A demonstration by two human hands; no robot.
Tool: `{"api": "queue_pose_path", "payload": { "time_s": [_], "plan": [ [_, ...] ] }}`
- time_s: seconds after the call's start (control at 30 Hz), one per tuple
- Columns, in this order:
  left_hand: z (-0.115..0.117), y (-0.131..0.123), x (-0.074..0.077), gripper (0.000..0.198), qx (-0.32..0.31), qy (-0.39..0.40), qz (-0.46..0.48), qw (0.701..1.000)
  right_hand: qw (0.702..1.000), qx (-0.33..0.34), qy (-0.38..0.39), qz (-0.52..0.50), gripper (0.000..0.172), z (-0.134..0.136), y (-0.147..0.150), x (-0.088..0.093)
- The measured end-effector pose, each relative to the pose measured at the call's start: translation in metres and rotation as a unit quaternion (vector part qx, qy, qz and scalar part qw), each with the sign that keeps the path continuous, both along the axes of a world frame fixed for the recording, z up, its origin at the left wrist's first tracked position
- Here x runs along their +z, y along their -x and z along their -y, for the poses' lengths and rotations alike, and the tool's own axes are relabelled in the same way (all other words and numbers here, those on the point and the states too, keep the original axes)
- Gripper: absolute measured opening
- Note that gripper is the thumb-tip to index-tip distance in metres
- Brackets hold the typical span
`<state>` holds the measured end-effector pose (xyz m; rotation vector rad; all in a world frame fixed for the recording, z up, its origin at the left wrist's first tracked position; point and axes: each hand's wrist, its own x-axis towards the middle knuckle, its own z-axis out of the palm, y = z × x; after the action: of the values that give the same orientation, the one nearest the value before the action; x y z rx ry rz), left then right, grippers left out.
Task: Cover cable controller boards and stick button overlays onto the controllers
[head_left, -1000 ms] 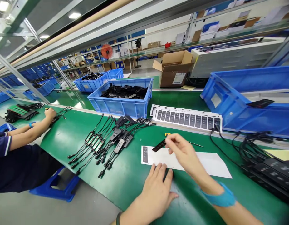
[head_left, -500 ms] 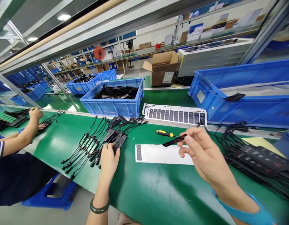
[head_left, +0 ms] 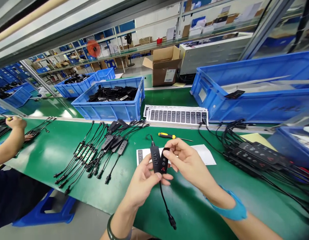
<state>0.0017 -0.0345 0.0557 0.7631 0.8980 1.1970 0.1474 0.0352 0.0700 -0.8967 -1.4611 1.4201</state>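
My left hand (head_left: 146,180) grips a black cable controller box (head_left: 155,160) whose lead and plug hang down over the green bench. Pinched in my right hand (head_left: 184,160) is a black button label (head_left: 164,163) with red and grey marks, tilted right beside the box; whether they touch I cannot tell. Under and behind my hands lies a white label sheet (head_left: 202,154) with one grey label at its left end. A yellow-and-black screwdriver (head_left: 167,135) rests just beyond it. More controllers with cables (head_left: 121,147) lie to the left, near open green circuit boards (head_left: 85,153).
Blue bins (head_left: 109,111) stand along the back, one full of black parts. Stacked label sheets (head_left: 177,115) lie between bins. Finished-looking black controllers (head_left: 257,155) are piled at right. A co-worker's hand (head_left: 16,126) works at far left; a cardboard box (head_left: 166,71) stands behind.
My left hand has picked a controller from the left pile and brought it to the middle. My right hand has moved left and down with the label, now beside the controller. The view has shifted.
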Motion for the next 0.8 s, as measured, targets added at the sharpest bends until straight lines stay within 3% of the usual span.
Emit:
{"api": "queue_pose_path", "payload": {
  "time_s": [0.3, 0.8],
  "plan": [
    [0.0046, -0.0029, 0.0025, 0.059, -0.053, -0.007, 0.013, 0.998, 0.998, 0.011, 0.063, -0.009, 0.030, 0.0048, 0.0001, 0.0013],
    [0.0068, -0.0039, 0.0011, 0.057, -0.058, -0.019, 0.011, 0.998, 0.998, 0.010, 0.057, 0.001, 0.026, 0.0077, 0.0008, 0.0031]
  ]
}}
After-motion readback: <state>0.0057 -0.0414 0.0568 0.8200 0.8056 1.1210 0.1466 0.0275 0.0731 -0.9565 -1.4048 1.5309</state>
